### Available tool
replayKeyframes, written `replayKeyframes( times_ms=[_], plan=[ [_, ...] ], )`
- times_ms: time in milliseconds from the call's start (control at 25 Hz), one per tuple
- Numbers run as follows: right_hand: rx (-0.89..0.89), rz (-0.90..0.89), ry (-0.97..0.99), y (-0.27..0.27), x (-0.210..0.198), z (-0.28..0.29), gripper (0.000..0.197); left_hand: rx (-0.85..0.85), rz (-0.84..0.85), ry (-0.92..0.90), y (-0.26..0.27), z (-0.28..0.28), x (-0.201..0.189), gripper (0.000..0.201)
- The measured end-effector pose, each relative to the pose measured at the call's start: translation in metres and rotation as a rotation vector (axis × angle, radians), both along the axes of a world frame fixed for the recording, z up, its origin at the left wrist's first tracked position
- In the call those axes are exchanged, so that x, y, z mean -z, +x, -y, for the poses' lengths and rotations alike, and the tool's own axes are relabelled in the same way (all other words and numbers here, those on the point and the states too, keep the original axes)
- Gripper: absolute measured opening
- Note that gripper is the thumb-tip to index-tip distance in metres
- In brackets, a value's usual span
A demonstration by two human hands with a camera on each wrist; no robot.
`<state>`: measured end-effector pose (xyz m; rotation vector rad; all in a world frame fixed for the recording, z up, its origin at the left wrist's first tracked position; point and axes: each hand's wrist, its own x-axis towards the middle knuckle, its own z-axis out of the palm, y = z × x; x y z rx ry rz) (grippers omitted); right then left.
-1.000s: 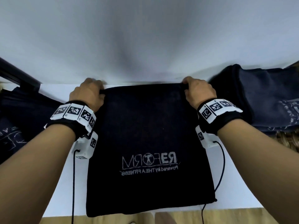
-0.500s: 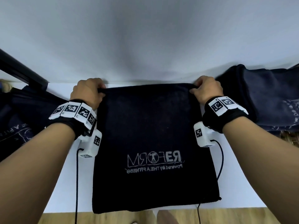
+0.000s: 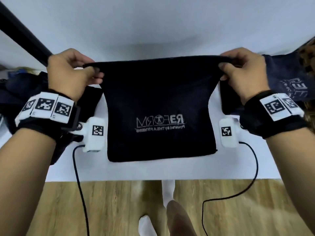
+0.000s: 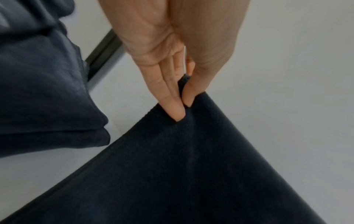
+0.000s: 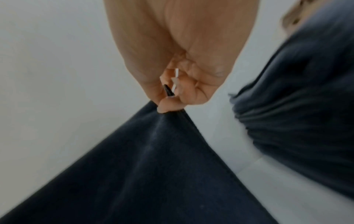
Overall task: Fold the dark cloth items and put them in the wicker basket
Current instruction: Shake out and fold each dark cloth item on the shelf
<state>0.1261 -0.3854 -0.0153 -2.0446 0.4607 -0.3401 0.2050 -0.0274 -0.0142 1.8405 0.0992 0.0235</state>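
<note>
A dark cloth [image 3: 158,99] with a mirrored white logo hangs between my two hands above the white table [image 3: 136,171]. My left hand [image 3: 75,74] pinches its upper left corner, thumb against fingers [image 4: 172,104]. My right hand [image 3: 238,68] pinches the upper right corner [image 5: 168,109]. The cloth's [image 4: 172,174] top edge is taut and its lower edge lies on the table. The wicker basket [image 3: 306,53] shows at the far right edge, with a folded dark cloth [image 3: 288,82] over it.
A pile of dark cloths [image 3: 22,92] lies at the table's left, also seen in the left wrist view [image 4: 44,98]. A black bar [image 3: 22,33] slants at the upper left. A white wall [image 3: 153,23] stands behind the table. Wooden floor [image 3: 110,210] lies below the table edge.
Both hands have lifted the cloth's far edge off the table and drawn it toward me, so the cloth now hangs instead of lying flat. The view has tilted down to show the floor.
</note>
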Motion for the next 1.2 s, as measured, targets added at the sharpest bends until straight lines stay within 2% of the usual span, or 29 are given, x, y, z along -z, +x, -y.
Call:
replayKeyframes(
  times_ms=[80,160,320,440,560,680,880,960,1080,1200],
  plan=[
    [-0.035,-0.013,-0.027,-0.034,-0.005,-0.001,0.025,0.026,0.009,-0.008,-0.034,-0.013,-0.001,0.026],
    [-0.048,-0.070,-0.039,-0.067,0.003,-0.002,0.021,0.074,0.003,0.125,-0.067,-0.021,0.012,0.028],
    [-0.102,-0.186,-0.115,-0.124,0.047,-0.009,0.031,0.215,-0.053,0.233,-0.129,-0.035,0.063,0.038],
    [-0.172,-0.247,-0.237,-0.151,0.083,-0.009,0.033,0.329,-0.039,0.401,-0.156,-0.040,0.098,0.040],
    [-0.314,-0.284,-0.413,-0.164,0.106,-0.008,0.026,0.438,0.040,0.606,-0.161,-0.038,0.112,0.026],
    [-0.379,-0.305,-0.512,-0.172,0.115,-0.005,0.021,0.513,0.094,0.715,-0.161,-0.040,0.115,0.023],
    [-0.306,-0.174,-0.514,-0.178,0.102,-0.005,0.020,0.446,0.145,0.719,-0.174,-0.053,0.114,0.022],
    [-0.343,-0.202,-0.512,-0.183,0.103,-0.007,0.020,0.460,0.129,0.733,-0.180,-0.055,0.114,0.023],
    [-0.443,-0.350,-0.484,-0.191,0.111,-0.006,0.022,0.541,0.114,0.803,-0.183,-0.055,0.116,0.024],
    [-0.448,-0.308,-0.465,-0.193,0.109,-0.007,0.021,0.552,0.138,0.805,-0.180,-0.057,0.113,0.025]
  ],
)
